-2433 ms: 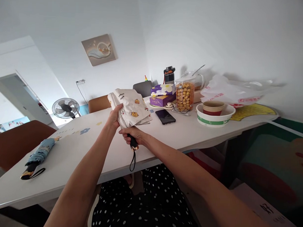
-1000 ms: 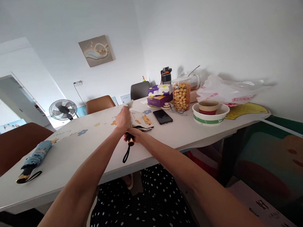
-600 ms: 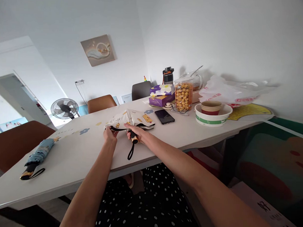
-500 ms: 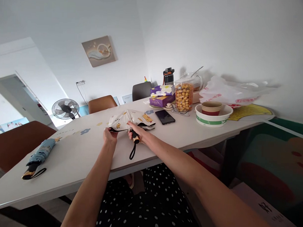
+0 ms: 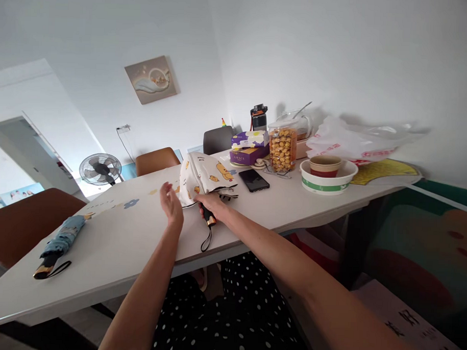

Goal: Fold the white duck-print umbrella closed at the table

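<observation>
A white folding umbrella [image 5: 205, 175] printed with yellow ducks stands tilted above the white table [image 5: 112, 232]. My right hand [image 5: 210, 204] is closed round its black handle, whose wrist strap dangles over the table's front edge. My left hand [image 5: 170, 203] hovers just left of the loose canopy, fingers apart, holding nothing. A folded blue umbrella [image 5: 58, 244] lies at the table's left end, away from both hands.
Behind the umbrella lie a black phone [image 5: 254, 180], a purple tissue box [image 5: 250, 147], a snack jar [image 5: 282, 147], a paper bowl [image 5: 328, 175] and a plastic bag [image 5: 351, 140]. Brown chairs [image 5: 156, 160] and a fan [image 5: 100, 169] stand beyond the table.
The umbrella was lowered to the table, then tipped up again. My left hand has let go of the canopy and opened; my right hand still holds the handle.
</observation>
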The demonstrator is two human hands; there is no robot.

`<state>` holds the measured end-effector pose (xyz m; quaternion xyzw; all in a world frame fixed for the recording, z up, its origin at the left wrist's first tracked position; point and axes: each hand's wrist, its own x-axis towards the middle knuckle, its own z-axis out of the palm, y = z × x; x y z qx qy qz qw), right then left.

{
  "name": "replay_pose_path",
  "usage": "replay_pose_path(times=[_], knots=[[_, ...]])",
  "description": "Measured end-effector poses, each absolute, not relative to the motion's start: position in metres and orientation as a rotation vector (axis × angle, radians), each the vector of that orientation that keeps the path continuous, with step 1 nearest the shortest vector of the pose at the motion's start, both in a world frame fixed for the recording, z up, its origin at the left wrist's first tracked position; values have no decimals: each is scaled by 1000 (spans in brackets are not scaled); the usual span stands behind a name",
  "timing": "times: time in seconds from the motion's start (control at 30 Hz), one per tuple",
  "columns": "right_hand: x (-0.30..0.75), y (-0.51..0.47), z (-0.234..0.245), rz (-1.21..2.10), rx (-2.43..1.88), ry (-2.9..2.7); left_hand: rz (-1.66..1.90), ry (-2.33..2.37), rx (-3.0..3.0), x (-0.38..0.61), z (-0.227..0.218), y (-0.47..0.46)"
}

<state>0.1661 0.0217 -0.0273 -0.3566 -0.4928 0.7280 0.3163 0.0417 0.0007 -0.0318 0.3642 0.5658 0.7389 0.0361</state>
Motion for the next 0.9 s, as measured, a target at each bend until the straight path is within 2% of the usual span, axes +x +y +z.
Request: replay_pose_path(times=[0.07, 0.13, 0.47, 0.73, 0.9], knots=[[166, 16, -27, 1795, -986, -1373, 2054, 1638, 1328, 57, -32, 2], [166, 12, -27, 1758, -949, -1469, 1917, 1582, 1263, 66, -33, 3], [176, 11, -30, 2057, -628, -1784, 1811, 896, 784, 41, -19, 6], [178, 9, -22, 2224, -545, -1796, 1851, 914, 689, 37, -7, 3], [176, 9, -24, 2346, -397, -1719, 1714, 912, 783, 41, 1, 4]])
